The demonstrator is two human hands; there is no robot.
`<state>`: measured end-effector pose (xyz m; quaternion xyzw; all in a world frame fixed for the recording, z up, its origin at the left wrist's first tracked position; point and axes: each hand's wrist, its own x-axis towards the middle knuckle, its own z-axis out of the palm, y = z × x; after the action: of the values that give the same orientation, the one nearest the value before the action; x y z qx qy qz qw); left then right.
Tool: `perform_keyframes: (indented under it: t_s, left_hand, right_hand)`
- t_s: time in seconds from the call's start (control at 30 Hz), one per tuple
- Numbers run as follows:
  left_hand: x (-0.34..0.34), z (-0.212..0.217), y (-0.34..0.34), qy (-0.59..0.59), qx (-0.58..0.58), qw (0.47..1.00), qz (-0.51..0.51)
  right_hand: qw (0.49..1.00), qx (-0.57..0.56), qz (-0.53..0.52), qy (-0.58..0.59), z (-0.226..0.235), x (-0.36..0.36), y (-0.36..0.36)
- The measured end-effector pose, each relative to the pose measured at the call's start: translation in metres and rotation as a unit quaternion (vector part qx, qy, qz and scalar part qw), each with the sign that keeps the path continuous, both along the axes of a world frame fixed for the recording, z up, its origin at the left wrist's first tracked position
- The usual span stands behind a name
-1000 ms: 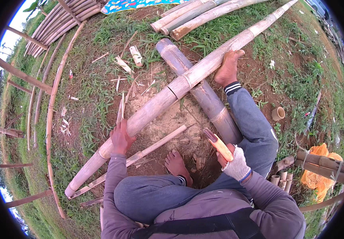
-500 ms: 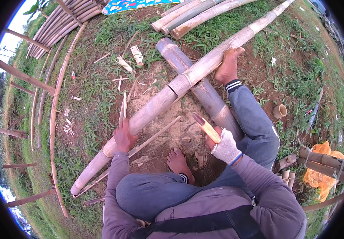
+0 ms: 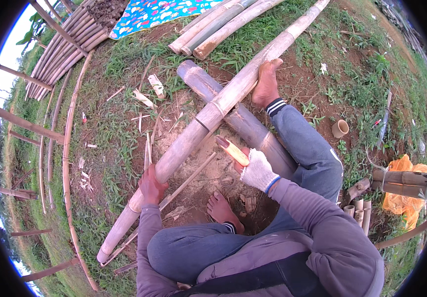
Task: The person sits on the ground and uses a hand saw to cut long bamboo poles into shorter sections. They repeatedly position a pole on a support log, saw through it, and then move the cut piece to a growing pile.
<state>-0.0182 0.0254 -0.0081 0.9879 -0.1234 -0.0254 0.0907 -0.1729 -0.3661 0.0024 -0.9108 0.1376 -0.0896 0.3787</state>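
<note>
A long bamboo pole (image 3: 174,151) slants from near left to far right, with a dark slit across it near the middle. It rests across a thicker bamboo piece (image 3: 258,129) on the ground. My left hand (image 3: 152,185), bare, is closed around the pole's nearer part. My right hand (image 3: 259,171), in a white knitted glove, grips a wooden-handled tool (image 3: 233,152) with a dark front end. Its blade is too unclear to name the kind. The tool's front end is just right of the slit, apart from the pole. My right foot (image 3: 267,84) presses against the pole farther along.
A thin bamboo strip (image 3: 189,179) lies beside the pole. Cut bamboo poles (image 3: 233,27) and a blue patterned cloth (image 3: 149,20) are at the back. To the right are a short bamboo cup (image 3: 339,128) and an orange net bag (image 3: 401,198). A bamboo fence rail (image 3: 69,148) runs along the left.
My right hand with the tool has moved left, closer to the slit. The whole view has shifted slightly. My left hand keeps its hold on the pole.
</note>
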Motion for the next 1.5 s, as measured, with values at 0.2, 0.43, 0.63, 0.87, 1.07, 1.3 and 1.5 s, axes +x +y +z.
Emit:
perform_keyframes:
  t_s: [0.2,0.43,0.63,0.87,1.07,1.3,1.5]
  left_hand:
    - [-0.001,0.002,-0.005,0.024,0.006,1.000,0.006]
    - [0.001,0.007,-0.007,0.027,-0.008,1.000,0.006]
    - [-0.003,-0.004,0.003,0.011,0.007,1.000,0.007]
    - [0.000,0.006,-0.009,0.005,-0.009,1.000,-0.003]
    - [-0.007,0.003,0.003,0.000,-0.002,1.000,0.010]
    - [-0.002,0.003,-0.013,-0.015,-0.022,1.000,-0.016]
    - [-0.003,-0.003,0.005,-0.025,-0.020,0.999,-0.003]
  right_hand:
    - [0.996,-0.086,0.018,0.025,-0.052,-0.032,-0.003]
    - [0.998,0.045,0.032,0.011,0.042,0.056,0.004]
    - [0.983,0.040,0.050,-0.173,-0.006,-0.068,-0.005]
    - [0.998,-0.001,0.018,-0.055,-0.003,0.040,0.000]
    - [0.994,-0.021,0.042,-0.099,-0.010,-0.033,-0.004]
    - [0.993,-0.063,-0.012,-0.098,-0.015,0.032,-0.005]
    - [0.993,-0.041,0.012,-0.106,-0.022,-0.023,-0.001]
